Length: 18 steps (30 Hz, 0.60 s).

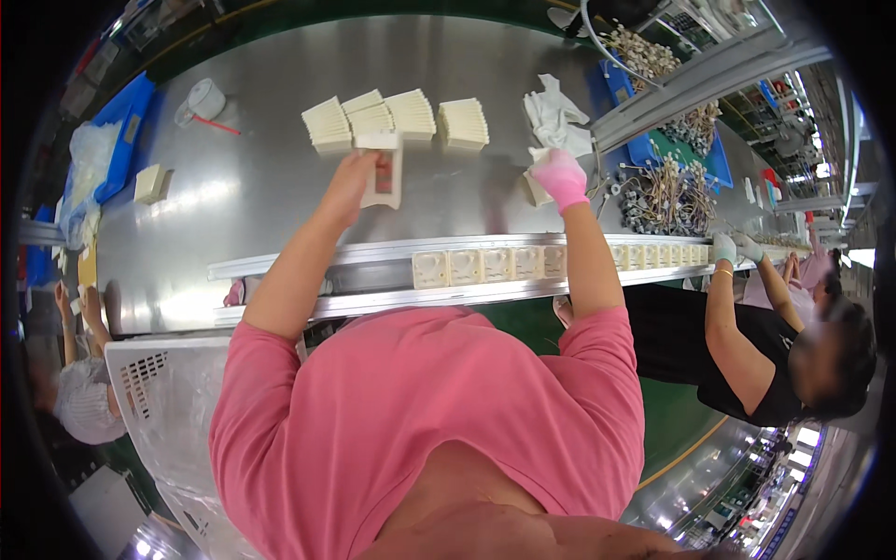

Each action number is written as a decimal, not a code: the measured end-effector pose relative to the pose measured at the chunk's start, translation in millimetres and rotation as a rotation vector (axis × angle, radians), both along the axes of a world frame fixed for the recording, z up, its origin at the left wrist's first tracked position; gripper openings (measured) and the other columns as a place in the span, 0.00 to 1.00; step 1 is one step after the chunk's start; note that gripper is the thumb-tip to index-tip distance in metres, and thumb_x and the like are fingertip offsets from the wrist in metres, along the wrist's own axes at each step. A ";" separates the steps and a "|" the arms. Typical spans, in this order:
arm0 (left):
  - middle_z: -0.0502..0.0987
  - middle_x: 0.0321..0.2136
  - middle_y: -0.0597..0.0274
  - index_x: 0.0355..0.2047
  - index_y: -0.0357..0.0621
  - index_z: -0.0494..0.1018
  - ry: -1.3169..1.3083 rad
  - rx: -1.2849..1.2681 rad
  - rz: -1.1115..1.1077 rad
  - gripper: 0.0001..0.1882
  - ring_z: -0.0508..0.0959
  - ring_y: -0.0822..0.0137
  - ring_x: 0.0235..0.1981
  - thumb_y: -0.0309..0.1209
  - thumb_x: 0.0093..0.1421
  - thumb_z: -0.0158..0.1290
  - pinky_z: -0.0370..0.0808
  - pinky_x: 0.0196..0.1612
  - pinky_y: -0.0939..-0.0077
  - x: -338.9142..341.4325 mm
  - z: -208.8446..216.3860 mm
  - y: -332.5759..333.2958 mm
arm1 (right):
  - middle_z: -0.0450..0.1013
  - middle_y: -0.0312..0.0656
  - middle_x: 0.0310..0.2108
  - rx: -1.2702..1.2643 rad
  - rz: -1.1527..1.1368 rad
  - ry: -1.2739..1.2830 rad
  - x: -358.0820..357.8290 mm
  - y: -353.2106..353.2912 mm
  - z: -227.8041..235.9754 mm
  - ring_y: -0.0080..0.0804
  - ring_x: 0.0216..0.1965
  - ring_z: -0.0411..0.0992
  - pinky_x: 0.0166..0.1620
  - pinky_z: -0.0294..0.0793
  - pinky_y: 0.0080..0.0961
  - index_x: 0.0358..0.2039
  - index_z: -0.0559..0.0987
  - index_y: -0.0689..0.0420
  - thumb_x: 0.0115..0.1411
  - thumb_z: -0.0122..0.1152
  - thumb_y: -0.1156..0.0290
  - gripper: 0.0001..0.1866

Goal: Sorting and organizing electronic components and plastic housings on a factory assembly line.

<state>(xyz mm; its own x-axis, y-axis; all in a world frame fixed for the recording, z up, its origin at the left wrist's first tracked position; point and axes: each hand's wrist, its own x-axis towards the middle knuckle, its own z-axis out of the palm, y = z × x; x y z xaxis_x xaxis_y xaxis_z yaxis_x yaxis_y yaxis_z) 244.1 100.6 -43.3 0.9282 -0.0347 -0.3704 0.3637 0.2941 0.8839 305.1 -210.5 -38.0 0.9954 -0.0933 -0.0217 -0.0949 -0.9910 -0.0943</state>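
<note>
My bare left hand (353, 187) is closed on the edge of a cream rectangular plastic frame (395, 177), held above the metal table. Something reddish shows in the frame's opening; I cannot make out what it is. To the right, my right hand (562, 177) wears a pink glove and is closed on a small cream plastic piece (538, 189), partly hidden by the fingers. Beyond my left hand lie rows of stacked cream plastic pieces (409, 114), with another stack (464, 124) a little to the right. A crumpled white cloth or glove (558, 110) lies beyond my right hand.
Between me and the table runs a metal rail track (364, 278) carrying several square cream housings (464, 266). Wired parts (667, 201) lie piled at right, near blue bins (719, 163). At left are a blue bin (126, 140) and tape roll (205, 98). Co-workers sit on both sides.
</note>
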 end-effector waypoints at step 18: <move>0.65 0.37 0.59 0.44 0.44 0.56 -0.472 0.234 -0.098 0.17 0.67 0.73 0.35 0.41 0.61 0.33 0.67 0.33 0.82 -36.0 -1.2 -33.7 | 0.69 0.44 0.21 0.782 0.482 -0.421 -98.2 151.4 25.2 0.41 0.22 0.69 0.24 0.68 0.28 0.37 0.69 0.54 0.49 0.52 0.72 0.13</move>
